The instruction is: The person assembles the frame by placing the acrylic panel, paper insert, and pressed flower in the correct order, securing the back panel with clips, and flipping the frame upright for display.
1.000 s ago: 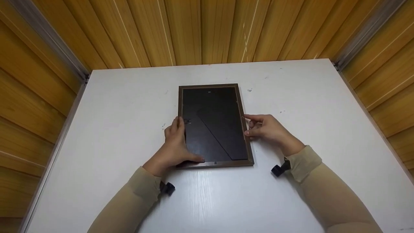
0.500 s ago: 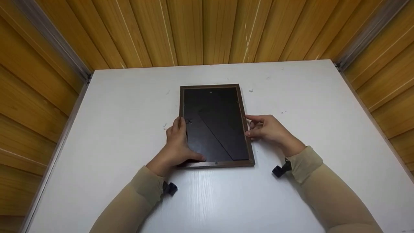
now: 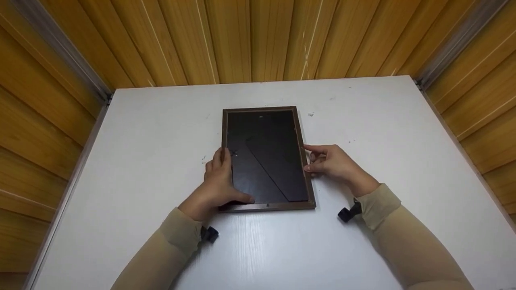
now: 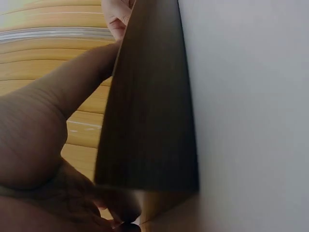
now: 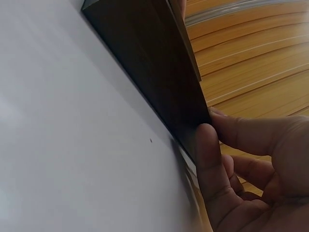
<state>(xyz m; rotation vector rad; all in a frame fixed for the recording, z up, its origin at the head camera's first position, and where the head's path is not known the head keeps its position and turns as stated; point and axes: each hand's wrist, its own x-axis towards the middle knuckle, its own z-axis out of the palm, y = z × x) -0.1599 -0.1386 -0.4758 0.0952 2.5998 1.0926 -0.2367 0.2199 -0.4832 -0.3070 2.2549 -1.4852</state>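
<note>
A dark brown picture frame [image 3: 225, 129] lies face down on the white table [image 3: 161, 129], its black backing board [image 3: 266, 161] facing up. A diagonal line runs across the board, and a small metal piece [image 3: 235, 153] sits by its left rim. My left hand [image 3: 217, 181] grips the lower left corner, with fingers along the left side and the thumb reaching over the bottom rim. At the right side, thumb and index finger of my right hand [image 3: 336, 167] pinch the rim; in the right wrist view the thumb [image 5: 207, 145] is against the frame's outer side.
Wood-grain panels [image 3: 266, 40] rise behind the table and on both sides, with grey metal posts [image 3: 72, 52] at the corners. A black wrist camera [image 3: 210, 234] hangs below the left cuff, another black camera [image 3: 344, 214] below the right cuff. Small scuffs mark the tabletop.
</note>
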